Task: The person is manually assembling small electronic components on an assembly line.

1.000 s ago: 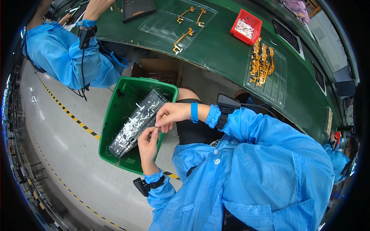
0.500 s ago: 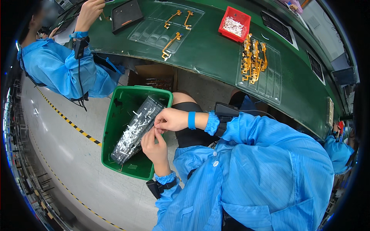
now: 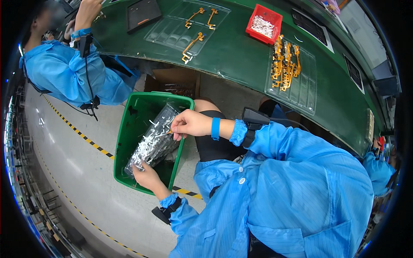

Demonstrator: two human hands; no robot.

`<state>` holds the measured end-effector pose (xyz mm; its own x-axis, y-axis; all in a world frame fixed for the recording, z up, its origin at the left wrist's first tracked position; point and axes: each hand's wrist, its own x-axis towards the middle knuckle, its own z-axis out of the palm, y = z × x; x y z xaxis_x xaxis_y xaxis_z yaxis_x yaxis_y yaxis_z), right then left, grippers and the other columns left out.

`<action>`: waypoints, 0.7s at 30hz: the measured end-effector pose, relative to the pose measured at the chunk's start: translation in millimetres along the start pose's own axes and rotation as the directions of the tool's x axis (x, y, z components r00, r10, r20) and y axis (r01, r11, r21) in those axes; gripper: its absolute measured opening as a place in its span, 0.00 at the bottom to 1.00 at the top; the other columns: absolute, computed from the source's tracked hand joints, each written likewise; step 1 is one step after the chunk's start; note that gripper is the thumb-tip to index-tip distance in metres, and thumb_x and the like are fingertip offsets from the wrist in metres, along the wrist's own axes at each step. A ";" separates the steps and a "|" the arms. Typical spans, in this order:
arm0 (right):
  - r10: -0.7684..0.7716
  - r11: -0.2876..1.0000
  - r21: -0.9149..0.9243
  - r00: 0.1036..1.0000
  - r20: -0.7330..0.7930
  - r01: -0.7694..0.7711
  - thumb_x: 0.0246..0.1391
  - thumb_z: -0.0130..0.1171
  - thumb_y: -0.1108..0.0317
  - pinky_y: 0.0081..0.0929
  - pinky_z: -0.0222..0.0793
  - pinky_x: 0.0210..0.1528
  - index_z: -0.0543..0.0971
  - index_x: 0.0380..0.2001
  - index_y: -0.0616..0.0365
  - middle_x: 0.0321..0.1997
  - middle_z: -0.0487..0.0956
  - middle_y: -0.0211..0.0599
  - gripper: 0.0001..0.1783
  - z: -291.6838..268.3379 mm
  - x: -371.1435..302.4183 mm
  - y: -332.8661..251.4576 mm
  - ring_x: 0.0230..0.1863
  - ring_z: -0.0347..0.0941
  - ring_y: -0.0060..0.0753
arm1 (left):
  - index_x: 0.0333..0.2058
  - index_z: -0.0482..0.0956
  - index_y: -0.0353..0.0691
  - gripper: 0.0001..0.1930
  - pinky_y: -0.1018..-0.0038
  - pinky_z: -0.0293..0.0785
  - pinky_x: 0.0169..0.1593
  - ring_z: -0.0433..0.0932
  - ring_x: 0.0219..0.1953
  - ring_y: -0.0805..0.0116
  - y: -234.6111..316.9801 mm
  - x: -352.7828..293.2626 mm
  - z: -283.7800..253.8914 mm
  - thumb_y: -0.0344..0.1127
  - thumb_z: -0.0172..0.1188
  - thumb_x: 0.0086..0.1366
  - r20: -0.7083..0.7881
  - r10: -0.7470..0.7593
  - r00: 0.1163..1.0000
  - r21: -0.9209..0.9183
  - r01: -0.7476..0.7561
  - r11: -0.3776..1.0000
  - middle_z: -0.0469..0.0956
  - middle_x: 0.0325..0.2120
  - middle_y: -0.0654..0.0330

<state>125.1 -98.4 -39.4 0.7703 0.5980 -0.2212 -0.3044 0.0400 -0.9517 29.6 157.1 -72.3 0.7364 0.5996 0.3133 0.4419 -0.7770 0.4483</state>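
Observation:
Over the green bin (image 3: 120, 142), my right hand (image 3: 191, 124) is closed in a pinch. A small orange piece, apparently a flex cable (image 3: 170, 132), shows at its fingertips, mostly covered by the fingers. My left hand (image 3: 149, 177) reaches over the bin's near rim. Its thumb and fingers close on the lower end of a clear plastic tray (image 3: 165, 112). The tray lies tilted inside the bin, with many white strips (image 3: 146, 146) scattered over it, thickest in the middle and toward my left hand.
On the green table (image 3: 228, 64) are a red box of white pieces (image 3: 263, 26), clear trays (image 3: 307, 92) with several orange flex cables (image 3: 284, 64), and a black tray (image 3: 143, 16). A co-worker in blue (image 3: 69, 73) sits at left. A cardboard box (image 3: 172, 77) stands under the table.
My hands were together at the bin's right edge. My left hand has moved away, down and left onto the tray's lower end. My right hand stays nearly in place, its fingers still pinched.

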 end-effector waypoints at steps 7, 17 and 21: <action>0.028 0.986 0.160 0.997 0.077 -0.040 0.62 0.54 0.67 0.19 0.75 0.37 0.78 0.38 0.62 0.35 0.83 0.37 0.10 -2.3 -0.2 -11.4 0.36 0.81 0.26 | 0.40 0.79 0.26 0.16 0.72 0.76 0.45 0.82 0.36 0.65 42.3 -12.7 5.6 0.38 0.56 0.69 0.446 -0.012 0.895 -0.605 0.311 0.733 0.83 0.34 0.50; 0.031 0.982 0.183 0.995 0.095 -0.048 0.62 0.54 0.66 0.20 0.74 0.37 0.78 0.37 0.61 0.33 0.83 0.34 0.10 -10.1 -6.8 -7.9 0.36 0.81 0.25 | 0.48 0.73 0.33 0.15 0.70 0.74 0.49 0.77 0.49 0.62 51.1 -15.7 14.1 0.38 0.49 0.72 0.757 0.366 0.541 -0.594 0.804 0.040 0.77 0.46 0.51; 0.003 0.979 0.203 0.995 0.101 -0.023 0.61 0.53 0.68 0.20 0.76 0.37 0.78 0.38 0.62 0.33 0.83 0.36 0.09 -16.5 -11.3 -6.9 0.36 0.81 0.28 | 0.51 0.70 0.32 0.17 0.70 0.73 0.50 0.77 0.46 0.64 79.9 -21.2 0.7 0.39 0.50 0.72 0.759 0.220 0.613 -0.651 0.732 0.204 0.75 0.47 0.50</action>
<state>127.7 -118.6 -33.8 0.7087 0.6763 -0.2011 -0.4296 0.1875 -0.8834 49.7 82.2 -43.6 0.9374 0.0517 -0.3445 0.2957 0.4048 0.8653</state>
